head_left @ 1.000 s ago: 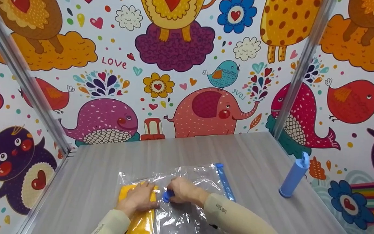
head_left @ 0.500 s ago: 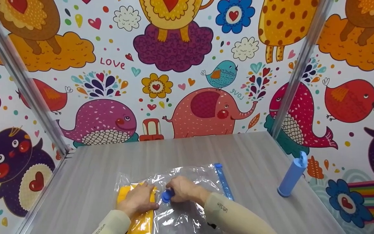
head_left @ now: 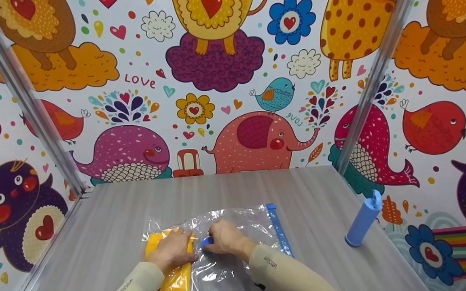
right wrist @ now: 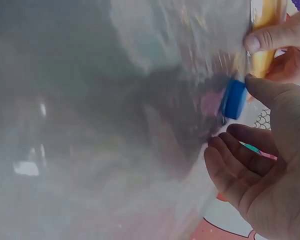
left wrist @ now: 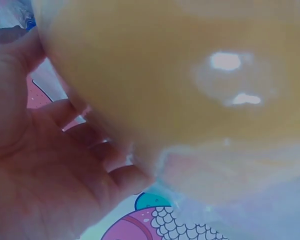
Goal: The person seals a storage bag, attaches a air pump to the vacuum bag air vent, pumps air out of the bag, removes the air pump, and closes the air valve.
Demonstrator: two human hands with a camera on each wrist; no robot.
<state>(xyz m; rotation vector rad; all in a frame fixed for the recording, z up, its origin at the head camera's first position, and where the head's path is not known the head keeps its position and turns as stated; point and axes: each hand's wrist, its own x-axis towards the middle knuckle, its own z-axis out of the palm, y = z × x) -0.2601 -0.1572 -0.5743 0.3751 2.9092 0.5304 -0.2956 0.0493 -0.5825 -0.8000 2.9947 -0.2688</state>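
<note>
A clear plastic bag (head_left: 253, 220) with a blue zip strip (head_left: 280, 231) along its right edge lies on the table. Inside its left part is a folded yellow item (head_left: 176, 279), which looks like cloth. My left hand (head_left: 170, 251) rests on the bag over the yellow item, its fingers stretched out; the left wrist view shows them along the edge of the yellow bulk (left wrist: 140, 75). In the bag's middle is a blue valve cap (right wrist: 234, 99). My right hand (head_left: 227, 237) holds this cap, thumb at its rim and the other fingers curled close by.
A blue hand pump (head_left: 363, 224) stands upright near the table's right edge. The grey wood-grain table (head_left: 217, 190) meets a wall printed with cartoon animals (head_left: 253, 141) at the back. Metal posts (head_left: 362, 109) rise at both back corners.
The right hand has shifted slightly around the blue cap, covering more of it than half a second ago. The left hand stays in place on the bag.
</note>
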